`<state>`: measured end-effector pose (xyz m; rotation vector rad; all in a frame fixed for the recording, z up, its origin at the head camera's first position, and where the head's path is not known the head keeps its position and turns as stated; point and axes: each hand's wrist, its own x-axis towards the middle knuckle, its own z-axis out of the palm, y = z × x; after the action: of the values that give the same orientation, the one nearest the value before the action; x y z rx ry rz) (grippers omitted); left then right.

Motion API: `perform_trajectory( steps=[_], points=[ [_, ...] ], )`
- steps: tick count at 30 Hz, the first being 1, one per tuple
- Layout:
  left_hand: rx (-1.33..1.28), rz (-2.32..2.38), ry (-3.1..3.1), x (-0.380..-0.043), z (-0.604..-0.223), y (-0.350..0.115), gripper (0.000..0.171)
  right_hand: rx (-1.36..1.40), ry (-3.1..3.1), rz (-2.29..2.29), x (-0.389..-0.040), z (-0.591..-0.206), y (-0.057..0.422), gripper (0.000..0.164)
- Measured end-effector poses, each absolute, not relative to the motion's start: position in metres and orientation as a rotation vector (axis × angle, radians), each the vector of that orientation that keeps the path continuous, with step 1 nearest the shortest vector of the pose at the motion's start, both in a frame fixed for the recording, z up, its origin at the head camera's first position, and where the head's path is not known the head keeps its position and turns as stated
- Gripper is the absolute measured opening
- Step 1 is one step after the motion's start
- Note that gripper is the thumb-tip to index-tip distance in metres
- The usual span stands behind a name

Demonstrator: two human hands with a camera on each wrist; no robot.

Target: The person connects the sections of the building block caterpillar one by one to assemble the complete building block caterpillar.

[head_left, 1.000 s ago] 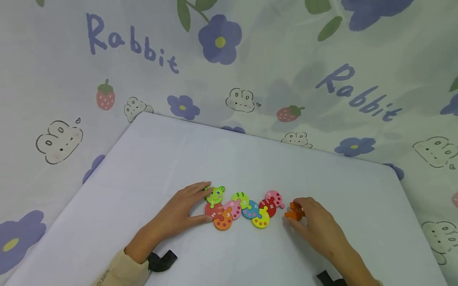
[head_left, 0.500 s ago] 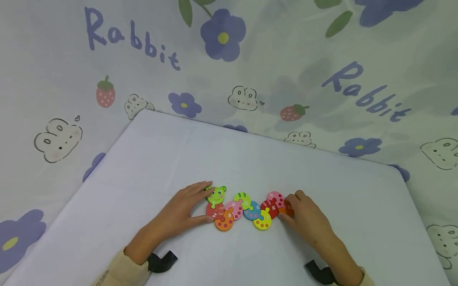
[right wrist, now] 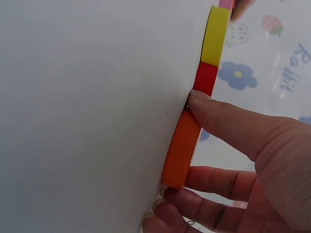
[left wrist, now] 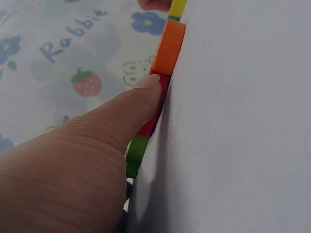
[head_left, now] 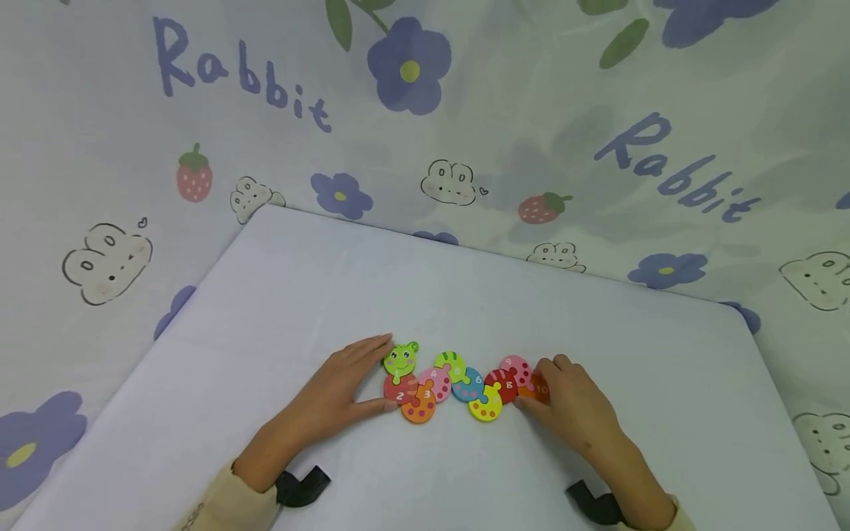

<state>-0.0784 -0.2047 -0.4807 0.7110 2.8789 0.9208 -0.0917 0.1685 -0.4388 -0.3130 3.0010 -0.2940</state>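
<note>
A wooden caterpillar puzzle (head_left: 434, 385) of coloured, numbered round pieces lies in a zigzag row on the white table. Its green smiling head (head_left: 400, 359) is at the left end. My left hand (head_left: 335, 387) spans that end, fingertips beside the head and thumb against the edge of the red piece 2 (left wrist: 156, 104). At the right end my right hand (head_left: 574, 398) holds the orange piece 10 (right wrist: 182, 145), which sits against the pink piece 9 (head_left: 516, 370) and red piece 8 (head_left: 502, 386). The right thumb tip is at the joint between red and orange; fingers partly cover piece 10.
The white table (head_left: 398, 280) reaches back to a cloth backdrop (head_left: 372, 140) printed with rabbits, flowers and strawberries. Black curved parts (head_left: 303, 487) show at both wrists, below beige sleeves (head_left: 229, 501).
The right hand has moved left and brought the orange piece 10 from apart to against pieces 8 and 9. The left hand has stayed at the head end.
</note>
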Motion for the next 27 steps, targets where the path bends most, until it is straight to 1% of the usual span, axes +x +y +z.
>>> perform_trajectory(
  steps=[3,8,10,15,18,27],
  points=[
    [0.702,0.906,2.879,-0.079,-0.480,-0.205,0.091,-0.281,2.987,-0.303,-0.090,-0.439,0.171,0.054],
    [0.721,0.875,2.894,-0.079,-0.481,-0.206,0.090,-0.228,2.966,-0.325,-0.087,-0.441,0.178,0.054],
    [0.731,0.871,2.900,-0.079,-0.482,-0.206,0.087,-0.215,2.960,-0.334,-0.087,-0.442,0.182,0.056],
    [0.776,0.881,2.904,-0.080,-0.483,-0.206,0.079,-0.162,2.951,-0.376,-0.086,-0.445,0.193,0.053],
    [0.783,0.883,2.900,-0.082,-0.483,-0.208,0.078,-0.125,2.946,-0.394,-0.086,-0.448,0.197,0.051],
    [0.714,0.771,2.920,-0.080,-0.487,-0.209,0.078,-0.171,2.980,-0.328,-0.092,-0.446,0.201,0.053]
  ],
)
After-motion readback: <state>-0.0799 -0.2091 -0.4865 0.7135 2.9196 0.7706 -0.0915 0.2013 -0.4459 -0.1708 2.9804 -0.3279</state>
